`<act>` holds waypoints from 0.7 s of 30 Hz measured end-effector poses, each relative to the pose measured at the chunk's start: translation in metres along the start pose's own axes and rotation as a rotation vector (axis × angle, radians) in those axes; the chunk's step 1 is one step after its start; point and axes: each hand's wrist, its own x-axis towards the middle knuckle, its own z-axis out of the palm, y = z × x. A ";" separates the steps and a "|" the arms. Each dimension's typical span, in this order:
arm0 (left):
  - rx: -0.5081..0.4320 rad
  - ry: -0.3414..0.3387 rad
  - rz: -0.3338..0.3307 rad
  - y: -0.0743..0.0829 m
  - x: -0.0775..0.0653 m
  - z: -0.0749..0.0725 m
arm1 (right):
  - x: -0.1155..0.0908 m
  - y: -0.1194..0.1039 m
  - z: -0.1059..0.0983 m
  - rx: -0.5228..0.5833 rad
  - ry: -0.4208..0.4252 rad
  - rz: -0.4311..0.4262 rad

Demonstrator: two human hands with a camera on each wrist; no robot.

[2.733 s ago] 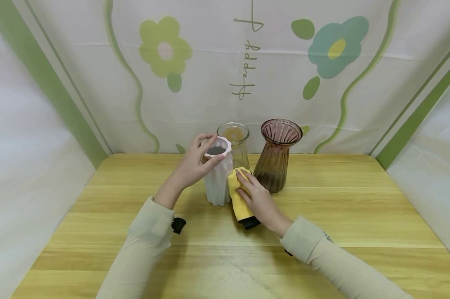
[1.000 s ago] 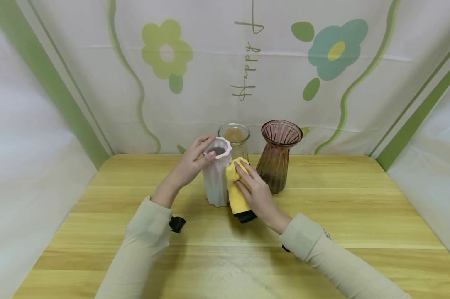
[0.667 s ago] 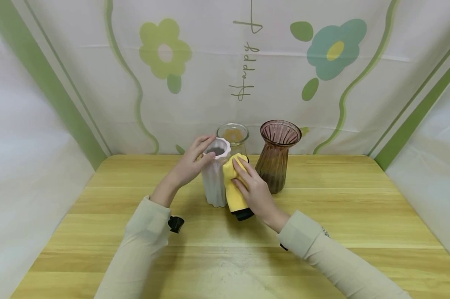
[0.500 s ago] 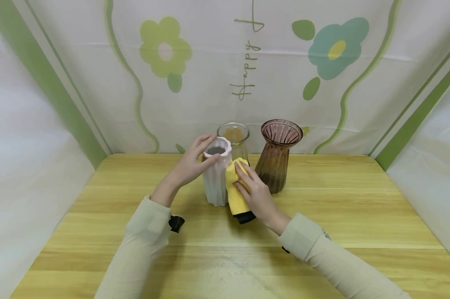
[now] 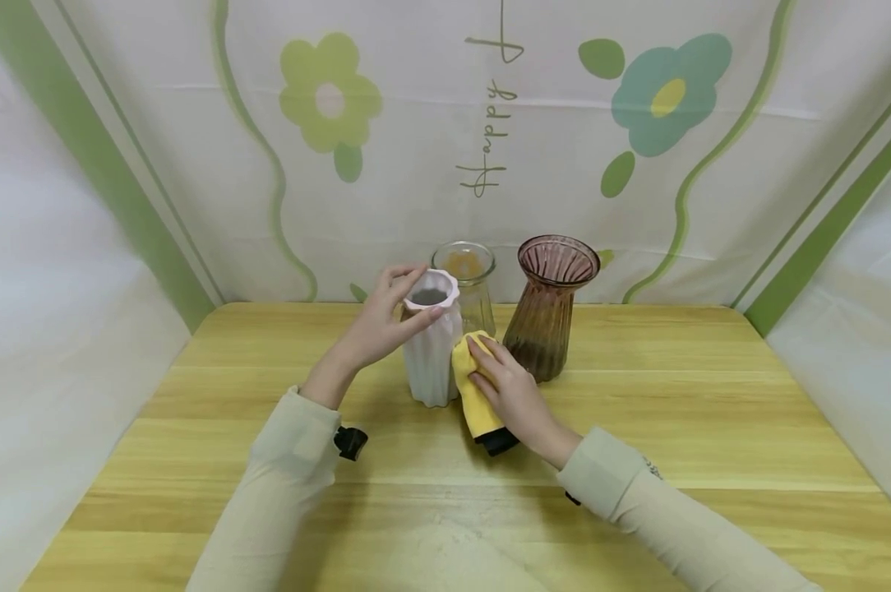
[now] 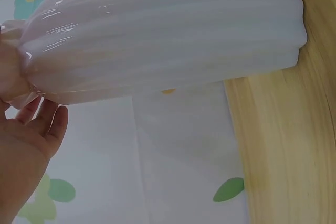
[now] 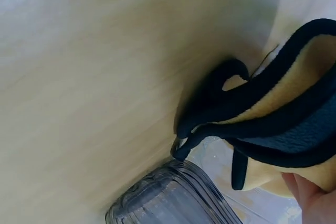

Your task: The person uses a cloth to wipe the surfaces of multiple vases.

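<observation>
A white fluted vase (image 5: 432,362) stands upright on the table. My left hand (image 5: 375,325) holds it by the scalloped rim, thumb on the near side and fingers behind. In the left wrist view the vase (image 6: 173,35) stretches from the fingers of my left hand (image 6: 26,150) to its wavy base on the wood. My right hand (image 5: 515,395) grips a folded yellow cloth (image 5: 477,403) with dark edging against the vase's lower right side. The right wrist view shows the cloth's (image 7: 273,135) loose dark-edged folds, with part of my right hand (image 7: 315,203) beside them.
Close behind the white vase is a clear glass vase (image 5: 478,308), partly hidden. A ribbed purple-brown glass vase (image 5: 542,325) stands just right of the cloth. The wooden table (image 5: 445,510) ends at a printed fabric backdrop (image 5: 416,164).
My right hand and the cloth have risen along the vase's side, then come back down to a lower spot. My left hand stays at the rim, its thumb shifting slightly.
</observation>
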 end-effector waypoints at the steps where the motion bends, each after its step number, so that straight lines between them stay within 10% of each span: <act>1: 0.003 0.009 -0.004 0.000 0.000 0.000 | 0.001 0.000 0.000 0.005 0.010 -0.006; 14: -0.006 0.021 0.022 -0.003 0.000 -0.005 | 0.023 -0.015 -0.014 0.073 0.175 -0.087; 21: -0.029 -0.010 0.067 -0.003 0.001 -0.004 | 0.023 -0.018 -0.015 0.075 0.132 -0.061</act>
